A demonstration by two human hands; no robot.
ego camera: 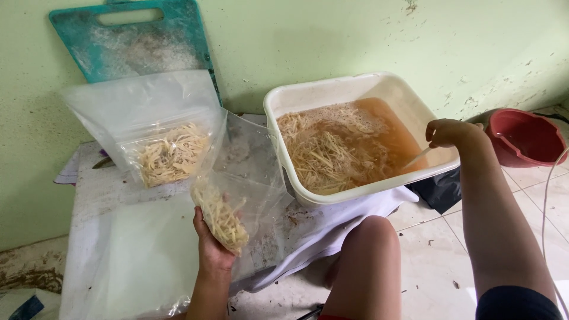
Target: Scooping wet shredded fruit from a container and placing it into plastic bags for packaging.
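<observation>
While the tub (278, 104) holds plenty of soaking strips | left hand (211, 246) grips a part-filled bag (237, 184) left of it | right hand (447, 131) closed on, seemingly, a utensil (416, 157) at its right rim | one filled bag (160, 139) farther left.

A cream-white tub (355, 89) is seen filled with cloudy orange-brown liquid (397, 139) and pale yellow-beige strips (323, 157), and strips of the same pale yellow are shown in the clear plastic bag (237, 178) held by the left hand (210, 249) and in a second clear bag (154, 130) behind it. A teal cutting board (133, 41), whitened by scuffing at its middle, is set against a light green wall (332, 35) marked with brown specks, while a dull red bowl (524, 136) is seen on off-white floor tiles (438, 249). The low table (118, 249) is covered in translucent white plastic, and a white handle (418, 157) is gripped by the right hand (447, 131).
</observation>
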